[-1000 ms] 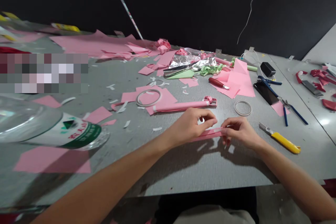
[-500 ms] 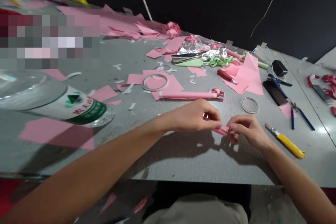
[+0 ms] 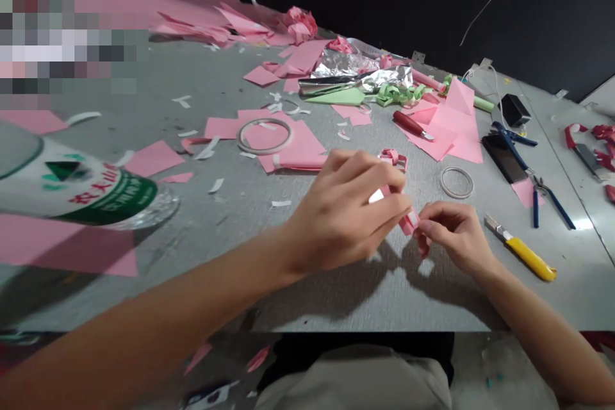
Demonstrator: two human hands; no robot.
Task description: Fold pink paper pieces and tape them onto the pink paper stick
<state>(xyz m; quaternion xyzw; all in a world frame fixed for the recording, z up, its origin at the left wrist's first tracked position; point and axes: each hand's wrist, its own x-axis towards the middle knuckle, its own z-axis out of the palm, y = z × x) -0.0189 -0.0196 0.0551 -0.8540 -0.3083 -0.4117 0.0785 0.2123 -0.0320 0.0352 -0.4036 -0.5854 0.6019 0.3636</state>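
near the front edge of the table: i see both hands meet over the grey table, a little right of its middle
left hand: the left hand is curled, thumb and fingers closed in a narrow pinch on the pink paper roll; a white scrap shows at its fingertips
right hand: the right hand pinches the other end of the same roll; its lower fingers are tucked under
pink paper roll: small, caught between the two hands; i cannot tell whether it touches the table
behind the hands: a pink paper tube lies flat, partly hidden by the left hand; its curled end shows just past the knuckles
right of the hands: a tape ring lies flat; a yellow knife lies near the front edge, just beside the right wrist
left edge: a clear bottle lies on its side; a pink sheet lies just in front of it
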